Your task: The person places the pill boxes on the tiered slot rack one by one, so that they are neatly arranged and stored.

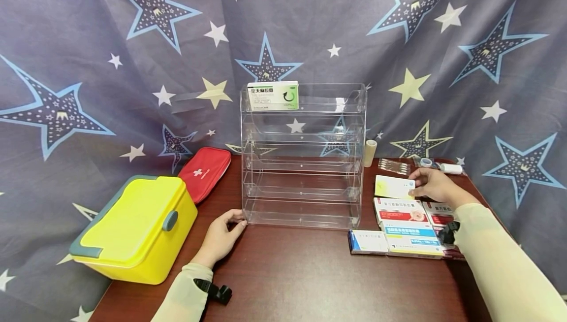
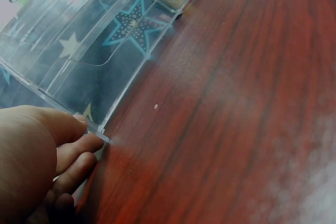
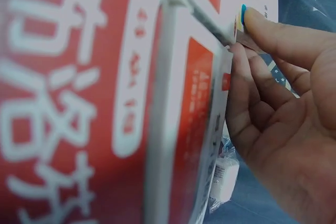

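Observation:
A clear plastic tiered display rack (image 1: 301, 193) stands mid-table, with a white-and-green medicine box (image 1: 272, 95) at the left of its top tier. My left hand (image 1: 220, 237) holds the rack's lower left front corner between thumb and fingers; the thumb (image 2: 71, 124) lies along the edge in the left wrist view. Over on the right, my right hand (image 1: 436, 185) pinches the right end of a white-and-yellow medicine box (image 1: 392, 187). That box is just behind a group of medicine boxes, among them a red-and-white box (image 1: 400, 210) and a blue-and-white box (image 1: 407, 236).
A small blue-edged box (image 1: 367, 242) lies left of the group. Behind are a beige bandage roll (image 1: 369, 153), a pack of cotton swabs (image 1: 394, 166) and a white roll (image 1: 451, 168). A yellow lidded case (image 1: 133, 223) and a red first-aid pouch (image 1: 204, 173) occupy the left side.

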{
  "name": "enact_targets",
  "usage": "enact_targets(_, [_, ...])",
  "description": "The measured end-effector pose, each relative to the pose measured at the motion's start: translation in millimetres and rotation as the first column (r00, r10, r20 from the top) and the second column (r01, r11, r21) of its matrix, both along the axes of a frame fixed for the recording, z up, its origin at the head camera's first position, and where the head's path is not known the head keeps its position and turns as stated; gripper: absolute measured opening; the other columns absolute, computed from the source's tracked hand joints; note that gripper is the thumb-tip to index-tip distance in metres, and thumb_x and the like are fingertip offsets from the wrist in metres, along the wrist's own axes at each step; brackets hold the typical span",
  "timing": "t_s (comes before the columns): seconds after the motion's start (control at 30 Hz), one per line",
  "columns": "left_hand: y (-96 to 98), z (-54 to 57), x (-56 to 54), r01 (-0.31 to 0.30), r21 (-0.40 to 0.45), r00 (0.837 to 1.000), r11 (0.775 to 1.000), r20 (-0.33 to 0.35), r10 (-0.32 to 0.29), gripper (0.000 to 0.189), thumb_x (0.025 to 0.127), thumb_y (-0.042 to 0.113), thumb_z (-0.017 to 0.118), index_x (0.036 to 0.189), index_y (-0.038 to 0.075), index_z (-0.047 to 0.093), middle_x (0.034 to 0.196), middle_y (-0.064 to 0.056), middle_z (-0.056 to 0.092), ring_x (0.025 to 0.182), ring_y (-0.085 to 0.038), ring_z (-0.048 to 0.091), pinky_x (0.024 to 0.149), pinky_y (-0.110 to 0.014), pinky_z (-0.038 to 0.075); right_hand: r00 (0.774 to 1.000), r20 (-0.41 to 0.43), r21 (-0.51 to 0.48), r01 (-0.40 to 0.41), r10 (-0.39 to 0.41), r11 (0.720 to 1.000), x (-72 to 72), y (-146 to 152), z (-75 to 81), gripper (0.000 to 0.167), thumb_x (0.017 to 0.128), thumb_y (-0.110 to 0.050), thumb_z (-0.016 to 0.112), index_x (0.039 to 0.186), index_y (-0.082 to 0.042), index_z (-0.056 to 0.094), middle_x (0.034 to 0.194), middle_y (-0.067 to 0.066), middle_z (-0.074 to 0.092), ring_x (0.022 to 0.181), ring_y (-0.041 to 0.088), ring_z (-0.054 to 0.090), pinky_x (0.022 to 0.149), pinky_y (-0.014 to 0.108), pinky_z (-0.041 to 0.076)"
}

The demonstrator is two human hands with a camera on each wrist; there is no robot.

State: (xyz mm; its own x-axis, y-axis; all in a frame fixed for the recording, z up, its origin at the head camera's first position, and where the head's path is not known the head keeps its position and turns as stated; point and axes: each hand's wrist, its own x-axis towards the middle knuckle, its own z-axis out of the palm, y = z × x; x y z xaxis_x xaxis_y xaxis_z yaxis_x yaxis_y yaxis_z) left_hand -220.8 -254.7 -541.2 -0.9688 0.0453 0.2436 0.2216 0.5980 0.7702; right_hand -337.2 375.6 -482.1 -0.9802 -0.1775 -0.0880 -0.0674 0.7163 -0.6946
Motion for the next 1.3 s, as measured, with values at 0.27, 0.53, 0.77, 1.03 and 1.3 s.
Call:
enact_targets(0.27, [-0.3,-2.6,-0.8,0.004,0.006,1.000,1.000,-0.005,-0.004,0.018,0.097,0.012,0.077,0.113,0.016,0.073,0.101,0.006,0.073,0.098,-0.012,0.067,0.093,-0.038,0.051,0.999,-0.022,-0.032,0.032,-0.033,0.999,4.4,0,4.2,0.028,0.099,-0.011,0.074,0.120,0.001,0.061,0.100,0.014,0.065,0.085,0.026,0.066,0.068,0.038,0.057])
enact_targets(0.53, [-0.4,-3.8,-0.1,-0.001,-0.007,1.000,1.000,-0.002,0.001,0.018,0.097,0.013,0.077,0.114,0.016,0.073,0.101,0.006,0.073,0.098,-0.012,0.067,0.093,-0.040,0.052,0.979,-0.171,-0.186,0.080,-0.112,0.979,9.4,6,28.0,0.028,0.097,-0.004,0.073,0.121,0.007,0.061,0.101,0.022,0.070,0.077,0.017,0.069,0.065,0.034,0.060])
enact_targets(0.77, [0.8,-2.4,0.3,0.001,-0.005,1.000,1.000,-0.002,-0.001,0.019,0.097,0.012,0.077,0.115,0.016,0.073,0.101,0.006,0.073,0.099,-0.012,0.067,0.093,-0.039,0.052,0.900,-0.339,-0.377,0.135,-0.273,0.916,22.3,-4,94.8,0.026,0.095,0.002,0.073,0.117,0.010,0.062,0.088,-0.009,0.075,0.070,0.003,0.067,0.059,0.022,0.056])
enact_targets(1.03, [0.4,-2.7,0.2,0.003,0.000,1.000,1.000,-0.005,-0.003,0.019,0.097,0.012,0.077,0.115,0.015,0.073,0.102,0.005,0.073,0.100,-0.013,0.067,0.094,-0.041,0.052,0.830,-0.455,-0.766,-0.180,-0.322,0.618,30.2,-44,193.2,0.024,0.086,0.023,0.071,0.106,0.010,0.067,0.089,0.006,0.077,0.071,0.014,0.074,0.061,0.022,0.058])
enact_targets(1.3, [-0.7,-1.2,0.0,0.006,0.004,1.000,1.000,-0.008,-0.006,0.020,0.097,0.012,0.077,0.116,0.014,0.073,0.103,0.004,0.073,0.100,-0.014,0.068,0.095,-0.043,0.052,0.820,-0.498,-0.735,-0.226,-0.283,0.639,12.7,-103,255.7,0.021,0.084,0.016,0.077,0.101,0.005,0.070,0.086,0.006,0.077,0.072,0.014,0.074,0.064,0.022,0.059])
